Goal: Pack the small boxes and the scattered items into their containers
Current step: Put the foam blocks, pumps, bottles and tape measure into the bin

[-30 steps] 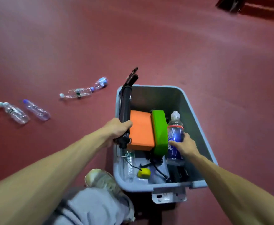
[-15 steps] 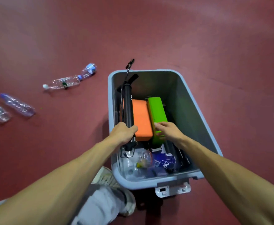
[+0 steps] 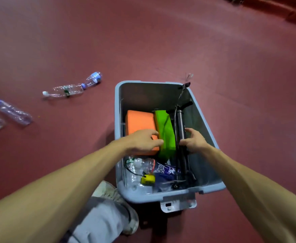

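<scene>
A grey plastic bin (image 3: 205, 123) stands on the red floor. Inside it an orange box (image 3: 140, 122) lies at the left with a green box (image 3: 164, 130) on edge beside it. A black hand pump (image 3: 180, 120) now lies along the bin's right side. My left hand (image 3: 143, 140) rests across the near end of the orange box, fingertips touching the green one. My right hand (image 3: 193, 142) grips the pump's barrel. At the bin's near end lie clear bottles (image 3: 138, 165), a blue-labelled bottle (image 3: 166, 171) and a small yellow item (image 3: 148, 179) on a black cord.
Several empty plastic bottles lie on the floor to the left: a clear one (image 3: 64, 90), a blue-capped one (image 3: 92, 78) and a purple-tinted one (image 3: 13, 112). My shoe (image 3: 115, 199) and trouser leg are just left of the bin's near corner. A metal latch (image 3: 178, 201) hangs at the bin's front.
The pump has moved from the bin's left side to its right side, passing from my left hand to my right. My left hand now lies on the orange box.
</scene>
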{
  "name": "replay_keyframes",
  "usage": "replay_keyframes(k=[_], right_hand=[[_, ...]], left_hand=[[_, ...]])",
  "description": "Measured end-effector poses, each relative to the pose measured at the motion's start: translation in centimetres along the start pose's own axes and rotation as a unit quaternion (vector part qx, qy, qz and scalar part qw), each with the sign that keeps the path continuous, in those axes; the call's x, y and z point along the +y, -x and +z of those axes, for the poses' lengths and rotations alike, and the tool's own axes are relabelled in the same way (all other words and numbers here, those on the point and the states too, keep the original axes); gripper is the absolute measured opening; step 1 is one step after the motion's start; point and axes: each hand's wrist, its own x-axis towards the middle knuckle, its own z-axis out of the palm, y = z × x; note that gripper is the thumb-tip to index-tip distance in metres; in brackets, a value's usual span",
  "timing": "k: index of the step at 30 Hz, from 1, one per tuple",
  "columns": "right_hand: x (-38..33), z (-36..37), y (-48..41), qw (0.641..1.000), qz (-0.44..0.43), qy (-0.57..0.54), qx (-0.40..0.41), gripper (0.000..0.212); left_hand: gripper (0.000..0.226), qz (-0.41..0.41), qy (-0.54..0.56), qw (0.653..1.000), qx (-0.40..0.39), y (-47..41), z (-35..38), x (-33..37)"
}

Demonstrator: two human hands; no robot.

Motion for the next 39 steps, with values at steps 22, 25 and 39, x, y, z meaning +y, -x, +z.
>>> replay_keyframes(k=[22, 25, 39], right_hand=[[-23.7, 12.6, 6.2, 0.92, -0.324, 0.17, -0.142, 0.037], [-28.3, 18.5, 8.0, 0.887, -0.369, 0.195, -0.198, 0.037], [-44.7, 38.1, 8.9, 0.809, -0.357, 0.37, -0.285, 0.042]], left_hand=[[0.011, -0.114, 0.132, 0.89, 0.421, 16.9, -14.1, -14.1], [0.015, -0.169, 0.156, 0.864, 0.447, 19.9, -15.5, -19.6], [0.007, -0.309, 0.297, 0.787, 0.443, 27.6, -21.0, -42.9]])
